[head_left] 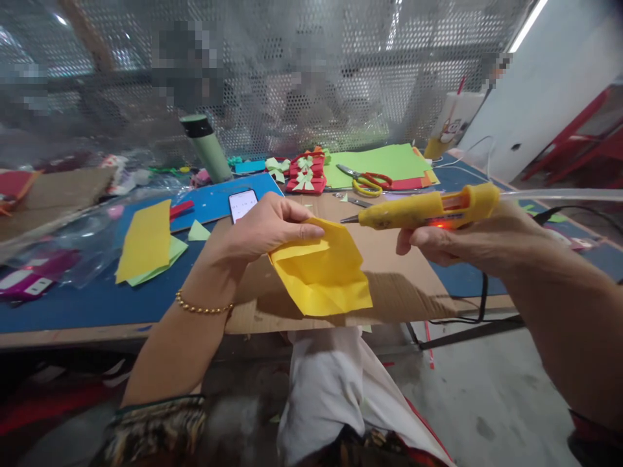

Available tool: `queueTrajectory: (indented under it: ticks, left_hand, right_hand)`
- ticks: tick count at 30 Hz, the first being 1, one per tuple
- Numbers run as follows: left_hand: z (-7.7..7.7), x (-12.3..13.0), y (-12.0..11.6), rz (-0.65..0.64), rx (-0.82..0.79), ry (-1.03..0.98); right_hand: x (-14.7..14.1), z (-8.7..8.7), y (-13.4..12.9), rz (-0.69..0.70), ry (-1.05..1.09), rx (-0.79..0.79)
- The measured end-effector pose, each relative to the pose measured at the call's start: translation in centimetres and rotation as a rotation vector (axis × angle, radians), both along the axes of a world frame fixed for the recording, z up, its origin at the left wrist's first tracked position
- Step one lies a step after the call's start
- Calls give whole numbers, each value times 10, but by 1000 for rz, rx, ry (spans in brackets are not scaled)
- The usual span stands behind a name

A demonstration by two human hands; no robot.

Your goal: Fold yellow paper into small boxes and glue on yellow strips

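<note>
My left hand (272, 227) pinches the upper left edge of a folded yellow paper (331, 275), thumb on top. The paper is held over a brown cardboard sheet (403, 259). In my right hand (467, 243) is a yellow hot glue gun (418, 211), its red light lit and a clear glue stick (549, 194) coming out of its back. The metal nozzle points left, close to the paper's upper edge; whether it touches cannot be told. Beyond them lie yellow-handled scissors (367, 181) and several red paper pieces with pale green bows (305, 174).
Green paper sheets (382, 162) lie at the back. A green bottle (209, 149) and a phone (242, 204) are on the left, with folded yellow paper (145, 237) and clear plastic (90, 250). A drink cup (452, 126) stands back right. A black cord (483, 298) hangs near the table edge.
</note>
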State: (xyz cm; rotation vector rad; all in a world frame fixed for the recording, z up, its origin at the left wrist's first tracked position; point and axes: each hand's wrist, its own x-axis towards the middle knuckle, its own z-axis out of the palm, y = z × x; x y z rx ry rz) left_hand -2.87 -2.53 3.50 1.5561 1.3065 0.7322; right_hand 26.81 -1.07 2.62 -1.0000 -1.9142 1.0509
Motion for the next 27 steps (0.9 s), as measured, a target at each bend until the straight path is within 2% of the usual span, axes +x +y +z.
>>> queueTrajectory:
  ticks: [5, 12, 18, 27]
  left_hand:
    - [0, 0, -1, -1, 13, 12]
    - [1, 1, -1, -43, 54, 19]
    - [1, -1, 0, -98, 140, 52]
    - [-2, -4, 2, -129, 168, 53]
  right_hand:
    - [-6, 3, 1, 58, -38, -28]
    - [-10, 7, 1, 31, -49, -31]
    - [-7, 1, 6, 63, -24, -5]
    - [-12, 0, 6, 70, -71, -34]
